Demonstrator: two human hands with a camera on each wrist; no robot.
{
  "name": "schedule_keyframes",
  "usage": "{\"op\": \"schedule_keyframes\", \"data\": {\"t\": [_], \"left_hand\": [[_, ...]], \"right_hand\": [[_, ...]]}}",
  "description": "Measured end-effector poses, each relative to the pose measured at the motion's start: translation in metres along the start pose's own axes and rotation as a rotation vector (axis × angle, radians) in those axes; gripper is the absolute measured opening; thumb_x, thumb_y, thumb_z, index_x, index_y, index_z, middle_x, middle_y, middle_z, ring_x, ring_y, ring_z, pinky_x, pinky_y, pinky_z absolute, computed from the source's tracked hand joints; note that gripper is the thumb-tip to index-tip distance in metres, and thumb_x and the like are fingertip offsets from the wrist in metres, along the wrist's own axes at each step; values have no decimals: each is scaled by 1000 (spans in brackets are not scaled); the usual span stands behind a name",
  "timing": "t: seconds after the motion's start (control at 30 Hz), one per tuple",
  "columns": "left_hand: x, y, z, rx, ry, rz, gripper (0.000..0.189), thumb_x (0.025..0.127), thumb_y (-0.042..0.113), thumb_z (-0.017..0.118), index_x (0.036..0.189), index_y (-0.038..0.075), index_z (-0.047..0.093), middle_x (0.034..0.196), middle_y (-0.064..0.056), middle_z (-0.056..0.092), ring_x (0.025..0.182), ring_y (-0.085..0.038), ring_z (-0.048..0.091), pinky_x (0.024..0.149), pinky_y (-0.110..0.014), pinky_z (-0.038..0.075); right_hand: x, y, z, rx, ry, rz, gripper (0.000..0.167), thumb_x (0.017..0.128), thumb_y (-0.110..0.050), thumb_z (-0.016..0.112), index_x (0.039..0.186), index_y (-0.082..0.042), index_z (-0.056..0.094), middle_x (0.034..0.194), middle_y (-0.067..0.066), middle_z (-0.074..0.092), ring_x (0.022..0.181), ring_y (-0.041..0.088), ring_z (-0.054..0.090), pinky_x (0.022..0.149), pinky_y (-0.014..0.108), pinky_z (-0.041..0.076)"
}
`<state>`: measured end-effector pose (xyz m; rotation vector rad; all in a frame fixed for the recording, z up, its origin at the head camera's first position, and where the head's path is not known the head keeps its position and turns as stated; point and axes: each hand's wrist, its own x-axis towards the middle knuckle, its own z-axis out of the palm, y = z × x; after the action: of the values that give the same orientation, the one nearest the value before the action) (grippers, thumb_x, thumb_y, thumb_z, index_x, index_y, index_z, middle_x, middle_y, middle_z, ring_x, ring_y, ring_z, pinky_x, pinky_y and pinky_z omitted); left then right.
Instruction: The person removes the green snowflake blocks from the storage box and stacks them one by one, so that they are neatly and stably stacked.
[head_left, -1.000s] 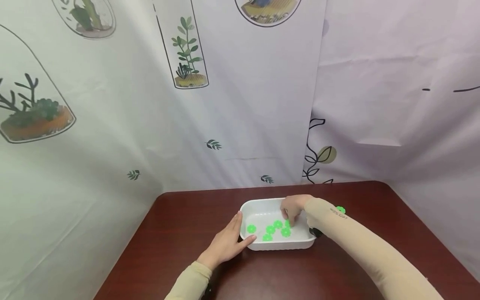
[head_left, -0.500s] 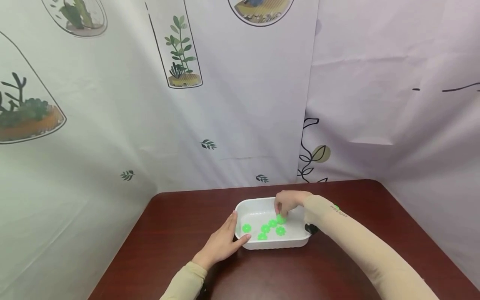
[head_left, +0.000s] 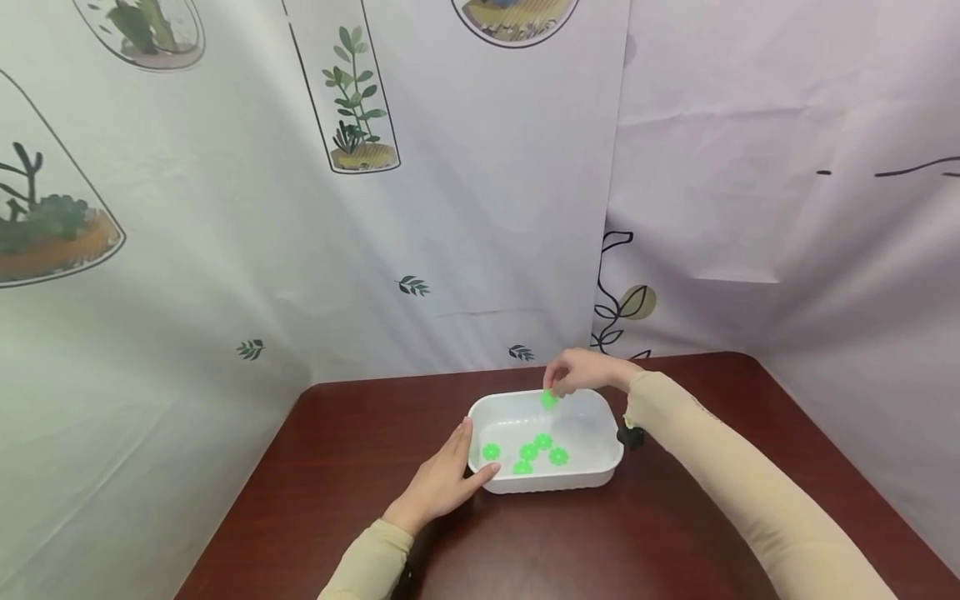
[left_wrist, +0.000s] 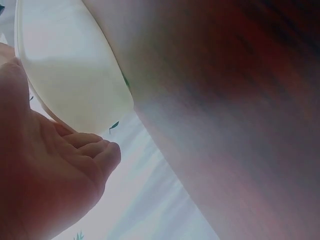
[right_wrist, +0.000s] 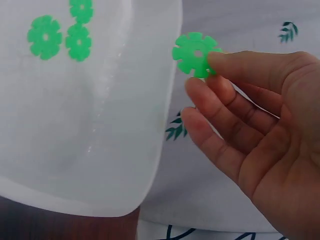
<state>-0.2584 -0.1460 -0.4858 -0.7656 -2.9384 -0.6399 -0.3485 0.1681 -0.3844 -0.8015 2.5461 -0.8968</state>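
Note:
A white tray (head_left: 547,482) stands on the table with several green notched discs, such as one green disc (head_left: 558,456), lying flat on its floor. Between thumb and fingers my right hand (head_left: 581,371) pinches another green notched disc (right_wrist: 192,54), raised near the tray's far rim. The right wrist view shows its toothed edge and small centre hole. At the tray's left end my left hand (head_left: 442,483) rests with straight fingers along the wall, its thumb over the near rim. In the left wrist view this left hand (left_wrist: 60,165) touches the outside of the tray (left_wrist: 75,75).
The dark red-brown table (head_left: 525,550) extends on all sides of the tray. Behind it hangs a pale cloth backdrop (head_left: 480,208) printed with plants. A black band (head_left: 631,437) is on the right wrist.
My right hand has picked a green disc off the tray floor and lifted it up and away toward the far rim. My left hand stays at the tray's left end.

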Motion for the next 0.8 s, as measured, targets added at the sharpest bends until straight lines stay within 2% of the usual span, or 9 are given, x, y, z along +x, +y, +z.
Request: {"op": "schedule_keyframes", "data": {"t": [0.27,0.37,0.63,0.8], "left_hand": [[0,0,-1,-5,1,5,99,97,69,46,159,-3,19,163,-20,24,149,-28,29,110,-47,39],[0,1,-1,-11,-5,5,99,96,70,46,159,-2,19,163,-20,24,149,-28,28,111,-47,39],[-1,2,-1,-3,-1,-4,100,96,70,46,159,-3,19,164,-19,22,150,-28,27,112,-47,37],[1,5,-2,-3,-1,-1,100,96,70,47,158,-3,20,163,-20,24,149,-28,28,112,-46,37]], "right_hand": [[-12,-11,-13,92,125,-44,16,93,-15,66,106,-8,72,98,2,71,89,23,67,82,41,55],[-20,-13,-17,134,160,-30,16,94,-16,67,107,-8,73,98,2,72,90,22,68,83,39,55],[-49,-6,-32,199,251,7,22,95,-22,71,112,-7,72,101,5,73,89,22,65,84,40,54],[-75,6,-45,224,332,45,26,95,-24,71,114,-7,72,107,8,70,91,24,65,88,40,51]]}}
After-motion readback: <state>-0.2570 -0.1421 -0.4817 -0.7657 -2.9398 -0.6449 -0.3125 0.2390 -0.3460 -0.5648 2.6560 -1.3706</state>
